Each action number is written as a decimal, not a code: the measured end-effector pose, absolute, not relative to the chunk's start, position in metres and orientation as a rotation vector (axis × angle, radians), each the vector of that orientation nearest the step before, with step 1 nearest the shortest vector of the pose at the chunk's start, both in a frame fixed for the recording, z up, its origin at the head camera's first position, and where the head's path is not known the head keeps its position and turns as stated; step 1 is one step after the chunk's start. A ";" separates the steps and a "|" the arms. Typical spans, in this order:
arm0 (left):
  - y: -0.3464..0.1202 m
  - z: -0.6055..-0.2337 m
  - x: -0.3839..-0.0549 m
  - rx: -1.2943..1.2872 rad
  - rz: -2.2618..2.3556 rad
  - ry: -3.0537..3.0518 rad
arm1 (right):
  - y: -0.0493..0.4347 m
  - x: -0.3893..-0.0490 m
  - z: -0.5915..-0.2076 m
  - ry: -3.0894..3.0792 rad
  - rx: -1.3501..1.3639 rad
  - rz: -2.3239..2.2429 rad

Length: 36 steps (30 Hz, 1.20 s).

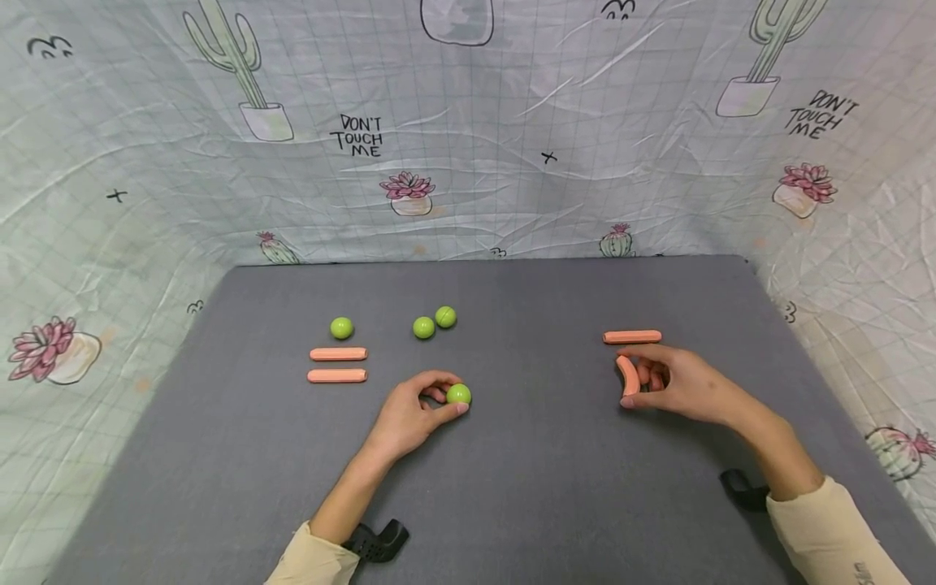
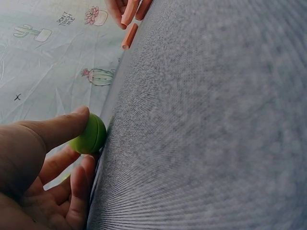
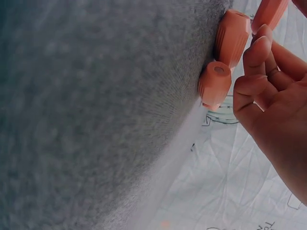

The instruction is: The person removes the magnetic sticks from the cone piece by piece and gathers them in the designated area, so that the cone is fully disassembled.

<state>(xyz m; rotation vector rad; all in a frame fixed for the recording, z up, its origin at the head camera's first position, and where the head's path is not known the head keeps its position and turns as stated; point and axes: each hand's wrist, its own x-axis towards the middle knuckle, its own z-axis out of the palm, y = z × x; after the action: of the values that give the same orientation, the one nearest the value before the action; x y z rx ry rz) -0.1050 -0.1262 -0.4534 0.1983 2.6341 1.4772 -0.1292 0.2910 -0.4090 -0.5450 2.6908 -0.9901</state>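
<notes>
My left hand (image 1: 409, 414) pinches a small green ball (image 1: 459, 394) between thumb and fingertips, low over the grey table. A seam runs round that ball (image 2: 94, 135) in the left wrist view. Over on the right, my right hand (image 1: 680, 386) holds a curved orange toy sausage (image 1: 627, 376) by its ends, between thumb and forefinger. Just beyond it a straight sausage (image 1: 632, 336) lies crosswise on the table. In the right wrist view, two sausages, one nearer (image 3: 232, 38) and one farther (image 3: 216, 85), lie on the table beside the curled fingers; the hand hides one from the head view.
Two sausages, an upper (image 1: 338, 354) and a lower (image 1: 337, 375), lie parallel at the left of the table (image 1: 526, 487). Behind them sits a green ball (image 1: 341, 328). Two more balls (image 1: 424, 327) sit close together near the middle. A printed cloth (image 1: 497, 122) hangs round the table's far and side edges.
</notes>
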 end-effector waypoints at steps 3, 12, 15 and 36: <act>-0.126 -0.453 -0.105 0.198 1.477 2.632 | 0.293 -0.128 -0.408 2.685 -0.518 -0.969; -0.125 -0.453 -0.105 0.193 1.477 2.634 | 0.295 -0.128 -0.410 2.690 -0.522 -0.946; -0.125 -0.453 -0.105 0.197 1.476 2.635 | 0.295 -0.128 -0.410 2.687 -0.527 -0.942; -0.126 -0.454 -0.104 0.212 1.468 2.649 | 0.295 -0.128 -0.413 2.682 -0.560 -0.912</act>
<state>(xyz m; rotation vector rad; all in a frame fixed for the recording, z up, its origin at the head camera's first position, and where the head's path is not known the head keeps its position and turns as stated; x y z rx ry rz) -0.1036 -0.1259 -0.4538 0.2125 2.6493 1.4684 -0.1275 0.2948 -0.4128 -0.5604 2.6822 -0.9123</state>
